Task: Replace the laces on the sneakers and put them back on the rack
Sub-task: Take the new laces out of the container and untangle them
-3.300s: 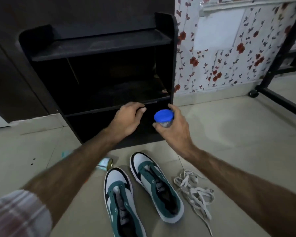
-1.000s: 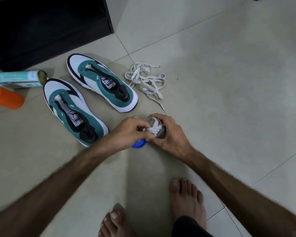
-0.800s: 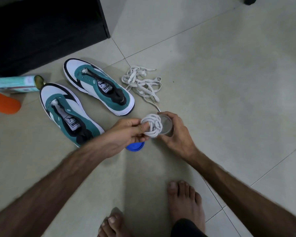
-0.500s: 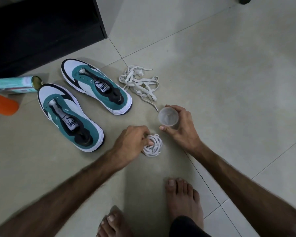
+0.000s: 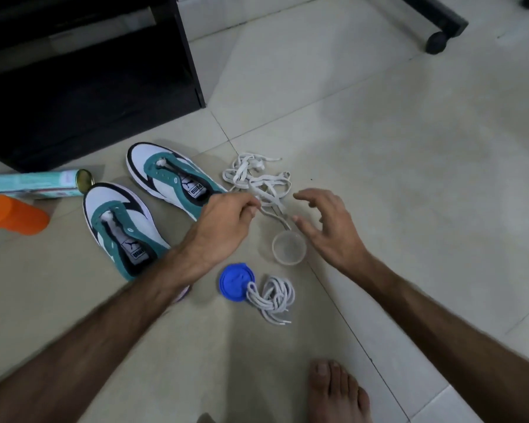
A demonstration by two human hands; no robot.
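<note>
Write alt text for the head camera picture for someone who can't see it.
Seen from above, a person's left hand pinches a strand of the loose flat laces beside two unlaced teal-and-white sneakers, the right hand open above a clear cup. A blue lid touches a rope lace bundle on the tiles.

Two sneakers point(image 5: 153, 206) lie side by side on the floor point(image 5: 409, 166) just in front of the rack point(image 5: 89, 87). Left of them lie a can point(image 5: 31, 184) and, nearer, a bottle point(image 5: 13, 215). Right of the sneakers lies a loose lace pile point(image 5: 257, 181); nearer than it stands an open cup point(image 5: 288, 248). Nearer still a lid point(image 5: 234, 281) lies touching a coiled lace bundle point(image 5: 272, 296) on its right. A bare foot point(image 5: 336, 392) rests nearest.
</note>
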